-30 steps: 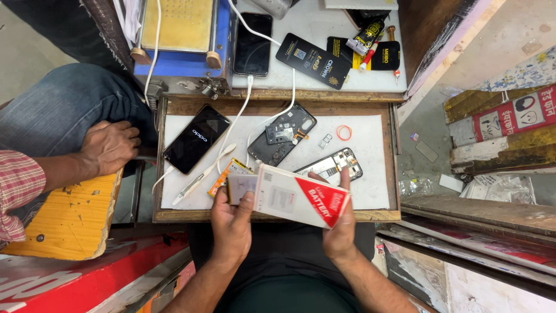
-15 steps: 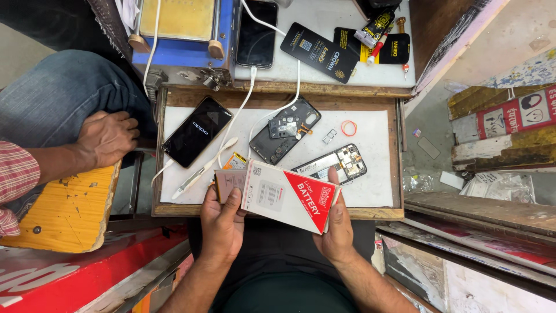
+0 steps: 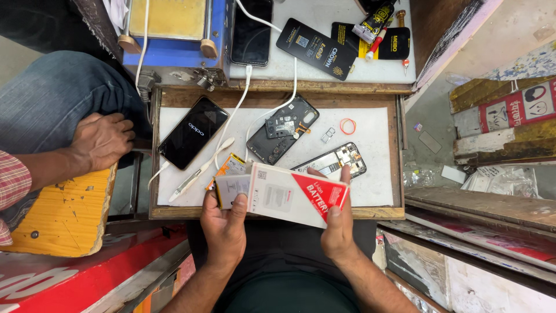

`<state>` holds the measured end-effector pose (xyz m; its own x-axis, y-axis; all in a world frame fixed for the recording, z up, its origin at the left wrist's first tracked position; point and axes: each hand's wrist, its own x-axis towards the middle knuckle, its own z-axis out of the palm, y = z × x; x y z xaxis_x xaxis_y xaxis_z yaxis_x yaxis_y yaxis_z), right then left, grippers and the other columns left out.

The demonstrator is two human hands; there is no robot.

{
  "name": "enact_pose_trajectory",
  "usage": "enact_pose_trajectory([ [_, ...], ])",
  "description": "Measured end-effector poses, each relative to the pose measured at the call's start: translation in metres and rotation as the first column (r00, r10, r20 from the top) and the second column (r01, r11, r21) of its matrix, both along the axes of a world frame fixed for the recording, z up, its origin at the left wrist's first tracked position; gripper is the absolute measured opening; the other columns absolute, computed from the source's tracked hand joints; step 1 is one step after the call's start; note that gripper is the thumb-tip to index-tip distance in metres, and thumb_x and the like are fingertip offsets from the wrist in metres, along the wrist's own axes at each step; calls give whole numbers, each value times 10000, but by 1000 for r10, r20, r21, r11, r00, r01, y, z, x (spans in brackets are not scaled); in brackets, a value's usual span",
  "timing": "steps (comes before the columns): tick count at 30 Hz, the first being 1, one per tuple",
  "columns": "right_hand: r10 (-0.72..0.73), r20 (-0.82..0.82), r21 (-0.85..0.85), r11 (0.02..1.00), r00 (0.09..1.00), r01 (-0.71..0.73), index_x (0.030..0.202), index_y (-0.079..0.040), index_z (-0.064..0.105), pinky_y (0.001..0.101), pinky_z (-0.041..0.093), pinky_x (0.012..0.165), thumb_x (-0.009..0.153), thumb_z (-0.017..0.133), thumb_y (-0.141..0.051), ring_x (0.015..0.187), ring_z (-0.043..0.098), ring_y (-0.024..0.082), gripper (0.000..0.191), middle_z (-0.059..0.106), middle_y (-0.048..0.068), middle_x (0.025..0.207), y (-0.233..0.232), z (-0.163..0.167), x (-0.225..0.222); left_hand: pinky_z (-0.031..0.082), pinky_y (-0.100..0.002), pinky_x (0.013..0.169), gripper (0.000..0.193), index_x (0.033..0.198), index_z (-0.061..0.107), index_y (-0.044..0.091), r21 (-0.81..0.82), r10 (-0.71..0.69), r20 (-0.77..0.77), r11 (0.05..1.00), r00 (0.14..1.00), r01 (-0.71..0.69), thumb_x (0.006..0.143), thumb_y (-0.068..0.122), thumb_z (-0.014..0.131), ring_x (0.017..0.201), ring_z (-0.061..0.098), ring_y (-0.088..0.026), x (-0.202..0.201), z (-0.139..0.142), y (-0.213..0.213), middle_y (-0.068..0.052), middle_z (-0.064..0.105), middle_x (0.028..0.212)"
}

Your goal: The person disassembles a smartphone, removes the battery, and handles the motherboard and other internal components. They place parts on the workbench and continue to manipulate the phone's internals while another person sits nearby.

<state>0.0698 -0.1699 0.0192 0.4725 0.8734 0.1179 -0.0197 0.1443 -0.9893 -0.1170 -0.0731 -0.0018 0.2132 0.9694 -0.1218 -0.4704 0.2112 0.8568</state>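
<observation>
- White-and-red cardboard battery box (image 3: 295, 194), flat and oblong, sits between both hands at the near edge of the wooden work tray (image 3: 278, 97); head view only.
- Left hand (image 3: 225, 223): fingers curled shut around the box's left end, thumb lying over the top face. Same hand presses a pale flat battery cell (image 3: 230, 189) against that end; the cell sticks out of the box on the left.
- Right hand (image 3: 337, 223): closed in a pinch on the box's red right end, thumb on the near face, index finger (image 3: 345, 175) reaching over the far edge.
- Box held slightly tilted, its right end lower, above the tray's near rim and the person's lap.
- On the tray's white mat, just far of the box: an opened phone chassis with bare circuit boards (image 3: 339, 161), partly hidden by the box and the right fingers.
- Further off, mid-tray: black phone back shell with its insides showing (image 3: 284, 128); small orange rubber ring (image 3: 347, 126) to its right.
- Left on the mat: black smartphone with a lit screen (image 3: 193, 132), white cable (image 3: 236, 110) trailing beside it.
- Orange-yellow flat pack (image 3: 233, 164) peeks out just far of the cell.
- Far shelf: another dark phone (image 3: 251, 30), black cards, a glue tube.
- Another person's hand (image 3: 103, 140) rests on a denim-clad knee, far left, well apart from the box.
</observation>
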Motion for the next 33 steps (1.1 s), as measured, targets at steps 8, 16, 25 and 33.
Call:
enact_pose_trajectory([
  [8,26,-292,74,997,956,-4,1675,-25,-106,433,338,1219,1076,376,-321,1439,427,321,824,291,301,1634,-2,8,-1,526,-332,1018,426,1334,498,-24,-11,13,-13,1000,1000,-13,983,116,694,1123,647,-159,4,13,-5,-117,660,1234],
  [16,14,-113,-61,998,993,-21,1664,-126,-17,439,360,1187,1037,515,-157,1431,411,309,823,287,244,1605,0,9,6,528,-287,942,337,1335,547,-66,140,-97,-260,981,961,137,1124,197,531,1052,607,-142,-1,40,-9,-127,650,1171],
  [25,141,-799,146,989,584,-40,1637,-303,194,412,602,664,1031,545,-120,1103,683,331,724,546,194,1386,-1,0,-5,561,-375,936,529,1415,534,-91,696,90,-595,556,799,455,1048,288,573,1081,644,-288,-14,76,-8,-298,470,1449],
  [33,127,-857,109,992,500,-65,1561,-342,208,515,593,857,950,517,-140,1220,609,341,714,562,137,1369,2,4,-3,601,-394,900,385,1358,624,-1,666,104,-670,522,735,533,993,120,650,1032,733,-325,-16,96,-5,-205,701,1237],
])
